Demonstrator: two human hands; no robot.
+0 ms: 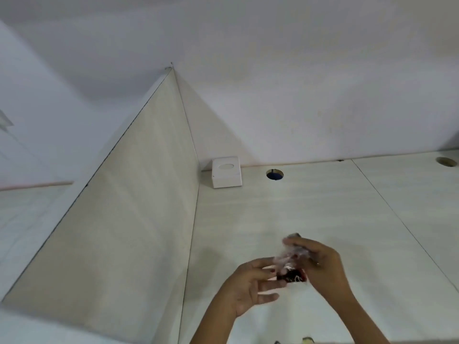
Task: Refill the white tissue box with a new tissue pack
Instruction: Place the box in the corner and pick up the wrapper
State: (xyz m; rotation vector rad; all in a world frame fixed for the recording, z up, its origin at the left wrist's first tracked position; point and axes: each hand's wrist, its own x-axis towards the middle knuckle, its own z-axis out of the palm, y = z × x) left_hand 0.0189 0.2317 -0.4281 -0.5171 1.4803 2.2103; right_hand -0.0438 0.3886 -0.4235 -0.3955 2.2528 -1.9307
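Pale wood-grain desk (pixel 323 219) fills the lower right half, w/ a seam line running from 1 o'clock down toward 4 o'clock. A divider panel (pixel 129 219) of the same pale finish stands upright along the desk's left edge, meeting the white wall (pixel 298 83) in the corner at approx 12 o'clock.

White tissue box (pixel 226 172) sits on the desk right in that back corner, at 12 o'clock from the hands and well apart from them; oval slot on top faces up, no tissue showing in it. Just beside it at its 3 o'clock is a round cable hole (pixel 274 174) w/ something blue inside. A 2nd cable hole (pixel 446 161) sits far off at the frame's 3 o'clock edge.

Both hands are up over the near desk at approx 5 o'clock in frame. Right hand (pixel 320 264) is closed round a crumpled clear plastic wrapper, the tissue pack (pixel 291 268), w/ a dark red and black printed patch at its lower end. Left hand (pixel 250 284) has its fingers spread and loose, fingertips touching the pack's left side; can't tell if it actually pinches the plastic, motion blur. Pack is held in the air, off the desk.
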